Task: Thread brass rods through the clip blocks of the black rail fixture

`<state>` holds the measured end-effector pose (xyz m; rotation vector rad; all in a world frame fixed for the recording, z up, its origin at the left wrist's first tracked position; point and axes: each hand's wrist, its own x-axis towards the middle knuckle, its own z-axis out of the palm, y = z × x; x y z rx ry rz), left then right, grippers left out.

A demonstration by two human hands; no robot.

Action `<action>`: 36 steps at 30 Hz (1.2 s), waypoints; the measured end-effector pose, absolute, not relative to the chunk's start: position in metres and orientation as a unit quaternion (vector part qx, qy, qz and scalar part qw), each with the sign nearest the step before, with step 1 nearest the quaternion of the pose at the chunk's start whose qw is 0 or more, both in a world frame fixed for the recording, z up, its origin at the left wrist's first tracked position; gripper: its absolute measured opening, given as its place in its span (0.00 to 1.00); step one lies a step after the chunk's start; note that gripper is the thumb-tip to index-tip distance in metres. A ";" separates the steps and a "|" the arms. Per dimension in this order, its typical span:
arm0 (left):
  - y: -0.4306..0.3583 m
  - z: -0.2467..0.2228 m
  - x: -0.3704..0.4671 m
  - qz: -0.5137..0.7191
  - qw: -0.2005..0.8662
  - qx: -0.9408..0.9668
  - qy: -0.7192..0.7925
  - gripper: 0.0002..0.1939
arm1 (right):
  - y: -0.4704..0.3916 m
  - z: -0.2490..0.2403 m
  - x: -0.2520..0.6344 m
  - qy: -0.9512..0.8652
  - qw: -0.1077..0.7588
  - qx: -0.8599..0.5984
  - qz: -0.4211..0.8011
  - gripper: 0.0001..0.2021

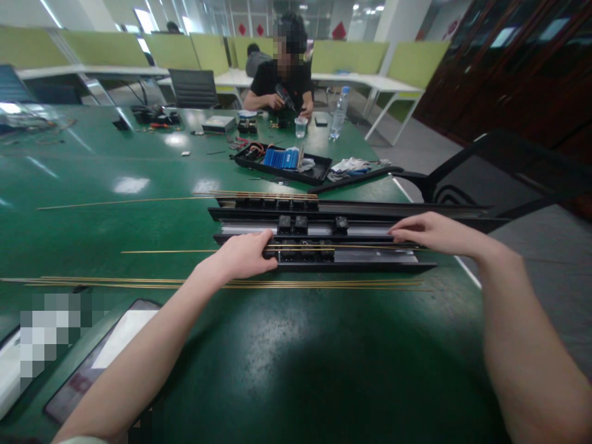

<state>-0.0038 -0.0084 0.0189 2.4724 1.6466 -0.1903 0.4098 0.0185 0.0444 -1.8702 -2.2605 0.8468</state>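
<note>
My left hand [247,254] is closed over the left part of the front black rail [383,267], with the thumb on its far side and a finger on its near wall. Right beside the fingers, several black blocks [306,250] sit in this channel. A thin brass rod [161,251] runs lengthwise across them, passing by both hands. My right hand [423,231] has its fingers pinched together at the right part of the rails; what is between them, if anything, is hidden. Just behind lies a middle rail [370,230] with 3 black blocks [341,225].
Loose brass rods [342,284] lie nearer me. A phone [99,364] lies under my left forearm. Behind the rails are a black tray [319,169], gloves [349,168] and a water bottle [340,114]. Across the table a person [284,77] holds a power tool. A chair [499,172] stands right.
</note>
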 end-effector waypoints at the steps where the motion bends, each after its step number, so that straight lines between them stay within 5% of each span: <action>1: -0.008 0.019 -0.004 -0.061 0.082 0.829 0.550 0.21 | 0.018 0.043 0.401 -0.751 0.059 -0.603 0.263 0.20; 13: -0.011 0.019 -0.003 -0.061 0.073 0.838 0.538 0.22 | 0.005 0.020 0.316 -0.837 0.113 -0.464 0.269 0.17; 36: -0.018 0.010 0.003 -0.032 0.015 0.836 0.548 0.21 | 0.008 0.014 0.308 -0.832 0.116 -0.465 0.279 0.13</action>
